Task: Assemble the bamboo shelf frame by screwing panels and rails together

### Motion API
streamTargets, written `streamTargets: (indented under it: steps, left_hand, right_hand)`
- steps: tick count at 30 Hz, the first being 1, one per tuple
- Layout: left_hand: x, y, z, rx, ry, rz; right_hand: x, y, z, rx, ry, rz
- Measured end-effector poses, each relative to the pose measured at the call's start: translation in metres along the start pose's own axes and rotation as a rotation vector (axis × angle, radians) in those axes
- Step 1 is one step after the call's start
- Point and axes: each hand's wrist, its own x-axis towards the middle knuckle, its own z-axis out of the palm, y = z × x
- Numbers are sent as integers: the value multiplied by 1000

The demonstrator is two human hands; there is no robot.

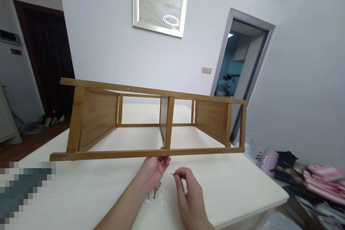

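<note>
A brown wooden shelf frame (121,155) lies on its side on the white table, with its panels standing upright. My left hand (155,169) is at its lower front rail below the middle panel, palm up, fingers curled round the rail. Close by on the right, my right hand (188,194) pinches a small thin metal piece, seemingly a screw (172,174), between thumb and forefinger. Its tip points left toward the left hand. Several screws (156,188) lie on a clear plastic bag (161,200) between my forearms, partly hidden by the left wrist.
The white table (229,179) ends in a front edge at the right. Past it are a purple basket (269,161) and striped pink cloth (323,183). A framed picture (161,3) hangs on the wall behind. Through the doorway, a person (223,87) is partly visible.
</note>
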Motion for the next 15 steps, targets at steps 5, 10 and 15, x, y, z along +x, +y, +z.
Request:
streamTargets:
  steps: [5, 10, 15]
  left_hand:
    - [-1, 1, 1, -14, -20, -8]
    - [-3, 2, 1, -37, -9, -8]
    - [-7, 4, 2, -46, 4, -11]
  right_hand:
    - [30, 7, -3, 48, -1, 24]
    - [38, 14, 3, 2, 0, 2]
    - [42, 13, 3, -6, 64, -28]
